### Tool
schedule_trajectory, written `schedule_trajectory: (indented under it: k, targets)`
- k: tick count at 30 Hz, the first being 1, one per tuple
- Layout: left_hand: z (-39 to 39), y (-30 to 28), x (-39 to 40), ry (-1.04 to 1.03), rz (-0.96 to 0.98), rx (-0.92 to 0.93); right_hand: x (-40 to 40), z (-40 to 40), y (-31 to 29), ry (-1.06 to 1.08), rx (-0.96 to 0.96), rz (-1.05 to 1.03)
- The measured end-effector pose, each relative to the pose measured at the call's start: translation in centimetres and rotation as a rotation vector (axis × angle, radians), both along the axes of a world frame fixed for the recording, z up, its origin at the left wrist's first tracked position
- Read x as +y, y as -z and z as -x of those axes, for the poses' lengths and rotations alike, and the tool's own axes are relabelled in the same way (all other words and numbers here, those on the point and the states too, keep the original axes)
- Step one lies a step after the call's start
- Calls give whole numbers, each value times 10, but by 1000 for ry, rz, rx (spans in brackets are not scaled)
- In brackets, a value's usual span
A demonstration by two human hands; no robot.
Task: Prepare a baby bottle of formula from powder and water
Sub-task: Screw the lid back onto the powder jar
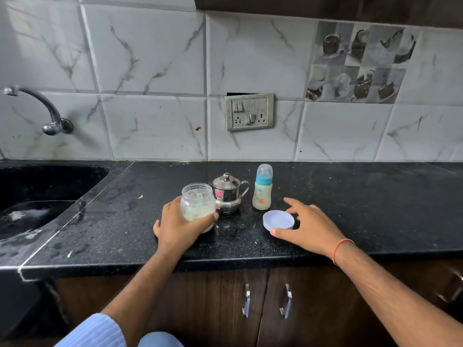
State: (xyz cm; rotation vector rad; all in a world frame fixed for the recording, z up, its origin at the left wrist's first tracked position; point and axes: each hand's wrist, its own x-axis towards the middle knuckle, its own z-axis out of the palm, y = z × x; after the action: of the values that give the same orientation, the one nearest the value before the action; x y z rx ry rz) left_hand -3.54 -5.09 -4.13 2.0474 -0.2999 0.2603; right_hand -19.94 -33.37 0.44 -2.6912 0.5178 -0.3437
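Observation:
A clear jar of pale powder stands lidless on the black counter, a green scoop inside it. My left hand wraps around its lower half. The jar's round lilac lid lies upside down to the right; my right hand has thumb and fingers at its rim. Behind stand a small steel lidded pot and a capped baby bottle with a teal collar and milky liquid inside.
A black sink with a steel tap lies at the left. A switch and socket plate is on the tiled wall. Wooden cupboard doors with metal handles are below the counter edge.

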Motion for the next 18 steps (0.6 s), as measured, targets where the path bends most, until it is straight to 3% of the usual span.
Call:
schedule_trajectory:
  k: [10, 18]
  targets:
    - [23, -2, 2, 348, -98, 6, 49, 4, -45, -193, -31, 257]
    - [22, -3, 4, 415, -165, 16, 76, -13, -84, -303, -107, 336]
